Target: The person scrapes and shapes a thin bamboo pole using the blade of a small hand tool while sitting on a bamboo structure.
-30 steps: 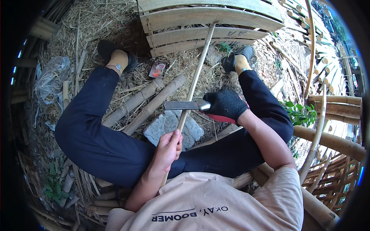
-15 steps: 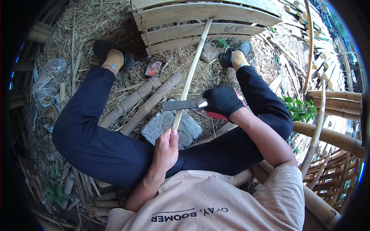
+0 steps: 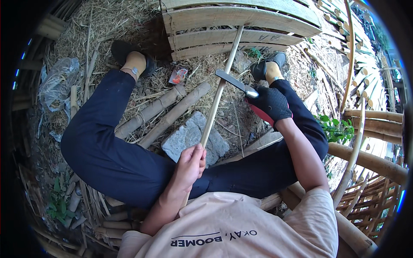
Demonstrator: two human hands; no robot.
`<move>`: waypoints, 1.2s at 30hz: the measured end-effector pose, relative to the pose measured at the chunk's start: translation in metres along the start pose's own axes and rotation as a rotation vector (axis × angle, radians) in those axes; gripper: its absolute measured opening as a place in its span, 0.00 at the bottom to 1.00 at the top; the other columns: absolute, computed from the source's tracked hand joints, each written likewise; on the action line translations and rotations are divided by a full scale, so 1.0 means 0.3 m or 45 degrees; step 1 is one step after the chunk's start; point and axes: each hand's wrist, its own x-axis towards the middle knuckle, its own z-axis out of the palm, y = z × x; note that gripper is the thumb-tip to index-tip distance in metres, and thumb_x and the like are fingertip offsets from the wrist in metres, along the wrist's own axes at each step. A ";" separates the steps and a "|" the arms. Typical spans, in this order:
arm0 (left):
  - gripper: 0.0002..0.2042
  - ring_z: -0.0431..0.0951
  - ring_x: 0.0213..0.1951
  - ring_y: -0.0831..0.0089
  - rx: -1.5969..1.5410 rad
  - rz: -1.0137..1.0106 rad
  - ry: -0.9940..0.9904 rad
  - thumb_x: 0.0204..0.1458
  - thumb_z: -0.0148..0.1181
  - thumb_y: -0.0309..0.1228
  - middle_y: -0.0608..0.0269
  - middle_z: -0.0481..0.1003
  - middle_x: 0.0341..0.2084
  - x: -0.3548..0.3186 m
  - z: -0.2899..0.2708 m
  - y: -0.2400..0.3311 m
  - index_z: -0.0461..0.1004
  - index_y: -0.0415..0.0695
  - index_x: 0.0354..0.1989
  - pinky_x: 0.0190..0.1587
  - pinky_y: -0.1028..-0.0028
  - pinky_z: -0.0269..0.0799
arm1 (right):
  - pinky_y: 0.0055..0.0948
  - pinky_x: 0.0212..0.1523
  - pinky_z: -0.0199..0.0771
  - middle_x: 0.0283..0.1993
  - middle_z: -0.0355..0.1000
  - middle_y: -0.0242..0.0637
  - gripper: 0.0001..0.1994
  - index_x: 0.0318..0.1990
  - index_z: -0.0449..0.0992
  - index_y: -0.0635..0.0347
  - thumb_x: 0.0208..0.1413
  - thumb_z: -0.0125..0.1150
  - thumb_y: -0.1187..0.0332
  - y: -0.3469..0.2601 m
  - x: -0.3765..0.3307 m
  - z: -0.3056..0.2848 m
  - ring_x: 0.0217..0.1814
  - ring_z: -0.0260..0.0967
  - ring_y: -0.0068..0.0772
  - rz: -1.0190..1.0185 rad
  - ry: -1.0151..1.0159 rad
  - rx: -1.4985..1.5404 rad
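I sit on the ground with my legs spread. My bare left hand (image 3: 190, 164) grips the near end of a long thin bamboo strip (image 3: 220, 88), which slants away up to the wooden slatted panel (image 3: 232, 21). My right hand (image 3: 270, 103), in a black glove with red trim, holds a dark flat-bladed knife (image 3: 235, 83). The blade lies across the strip about midway along it. A grey stone block (image 3: 189, 137) lies on the ground between my legs, under the strip.
Two thick bamboo poles (image 3: 165, 112) lie on the straw beside my left leg. Thick bamboo poles (image 3: 370, 159) and thin curved canes (image 3: 350, 56) crowd the right side. A crumpled clear plastic bag (image 3: 58, 81) and a small red packet (image 3: 178, 75) lie on the straw.
My right hand has carried the knife farther along the strip, away from me, and the blade now tilts. My left hand keeps its grip on the near end.
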 end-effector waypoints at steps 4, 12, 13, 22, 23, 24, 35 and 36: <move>0.19 0.48 0.13 0.92 -0.191 -0.159 -0.051 0.70 0.40 0.46 0.82 0.52 0.15 -0.007 -0.005 0.021 0.64 0.48 0.30 0.13 0.85 0.40 | 0.45 0.37 0.77 0.30 0.78 0.47 0.17 0.39 0.81 0.51 0.51 0.65 0.50 -0.089 -0.069 -0.014 0.34 0.78 0.52 -0.264 -0.057 0.112; 0.18 0.48 0.12 0.92 0.004 -0.048 0.016 0.70 0.41 0.46 0.81 0.53 0.14 0.006 0.004 -0.007 0.62 0.49 0.29 0.13 0.84 0.40 | 0.48 0.34 0.76 0.26 0.75 0.50 0.13 0.35 0.79 0.55 0.49 0.65 0.55 -0.148 -0.130 0.033 0.32 0.76 0.55 -0.407 -0.325 0.032; 0.18 0.48 0.12 0.91 0.042 -0.012 0.030 0.70 0.41 0.46 0.81 0.53 0.14 0.007 0.010 -0.010 0.62 0.50 0.29 0.13 0.84 0.40 | 0.48 0.34 0.76 0.26 0.75 0.50 0.13 0.35 0.79 0.55 0.49 0.65 0.56 -0.142 -0.124 0.039 0.32 0.76 0.56 -0.397 -0.327 0.007; 0.18 0.48 0.12 0.91 0.063 0.010 0.048 0.70 0.41 0.46 0.81 0.53 0.14 0.002 0.010 -0.015 0.61 0.50 0.28 0.13 0.84 0.40 | 0.45 0.37 0.77 0.28 0.77 0.48 0.12 0.36 0.81 0.54 0.48 0.64 0.58 -0.032 -0.020 0.044 0.33 0.77 0.52 -0.160 -0.112 -0.045; 0.18 0.48 0.12 0.91 0.058 0.000 0.049 0.70 0.41 0.45 0.81 0.53 0.14 0.001 0.007 -0.016 0.61 0.50 0.28 0.12 0.84 0.40 | 0.45 0.39 0.77 0.29 0.78 0.47 0.13 0.36 0.82 0.54 0.48 0.64 0.57 -0.002 0.009 0.030 0.34 0.78 0.51 -0.115 -0.137 -0.131; 0.18 0.48 0.12 0.91 0.054 -0.009 0.042 0.70 0.41 0.45 0.81 0.52 0.14 0.001 0.010 -0.014 0.61 0.50 0.28 0.12 0.84 0.40 | 0.45 0.39 0.77 0.29 0.78 0.48 0.13 0.36 0.82 0.54 0.49 0.63 0.57 0.029 0.025 0.017 0.34 0.78 0.51 -0.114 -0.133 -0.138; 0.19 0.45 0.12 0.91 -0.154 -0.113 -0.054 0.70 0.38 0.46 0.82 0.51 0.14 -0.006 -0.008 0.030 0.61 0.50 0.28 0.13 0.84 0.39 | 0.45 0.38 0.77 0.30 0.78 0.45 0.15 0.39 0.81 0.50 0.52 0.64 0.51 0.012 0.008 0.014 0.36 0.78 0.50 -0.079 0.081 0.038; 0.19 0.45 0.12 0.91 -0.173 -0.123 -0.054 0.70 0.38 0.47 0.82 0.50 0.14 -0.006 -0.008 0.031 0.61 0.50 0.28 0.13 0.84 0.39 | 0.45 0.37 0.76 0.30 0.78 0.45 0.16 0.39 0.80 0.50 0.52 0.65 0.50 -0.006 -0.010 0.027 0.35 0.78 0.51 -0.132 0.096 0.077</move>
